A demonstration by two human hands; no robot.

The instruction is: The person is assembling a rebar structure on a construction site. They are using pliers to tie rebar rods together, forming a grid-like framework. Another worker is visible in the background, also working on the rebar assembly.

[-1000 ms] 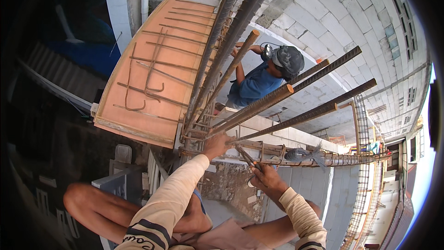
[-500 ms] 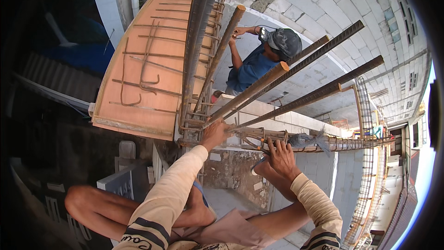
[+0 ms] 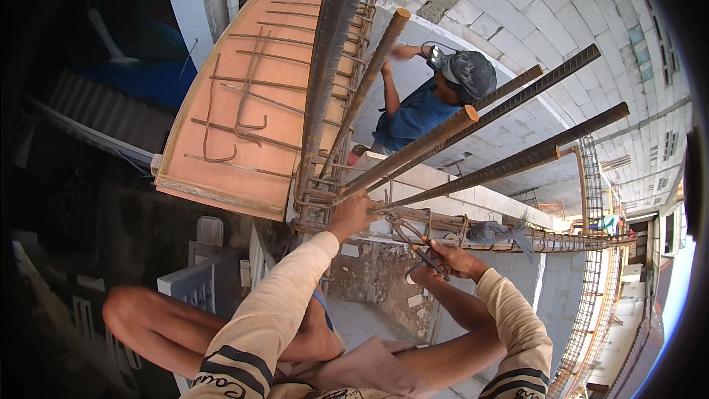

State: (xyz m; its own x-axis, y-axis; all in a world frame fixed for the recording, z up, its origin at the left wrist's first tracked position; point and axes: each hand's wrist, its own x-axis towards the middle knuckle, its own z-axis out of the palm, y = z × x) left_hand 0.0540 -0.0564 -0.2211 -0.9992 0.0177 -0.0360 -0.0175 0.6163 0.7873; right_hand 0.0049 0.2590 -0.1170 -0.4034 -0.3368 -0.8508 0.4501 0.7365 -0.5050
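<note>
My right hand is closed round the handles of a pair of pincers. Their jaws point up and left toward the long rebar cage running off to the right. My left hand reaches in among the bars at the foot of the upright rebars, fingers bent; whatever they grip is hidden. Thick ribbed rebars slant up and right from that joint, and a heavy dark bar rises just left of it. A bundle of grey tie wire or cord lies on the cage beyond my right hand.
An orange plywood panel with thin bars and bent hooks lies at the left. Beyond the bars, a person in a blue shirt works beside the block wall. Below my legs is a drop to a lower floor.
My right hand has lifted the pincers off the rebar cage and now grips their handles. The left hand stays at the joint. The whole view has shifted slightly.
</note>
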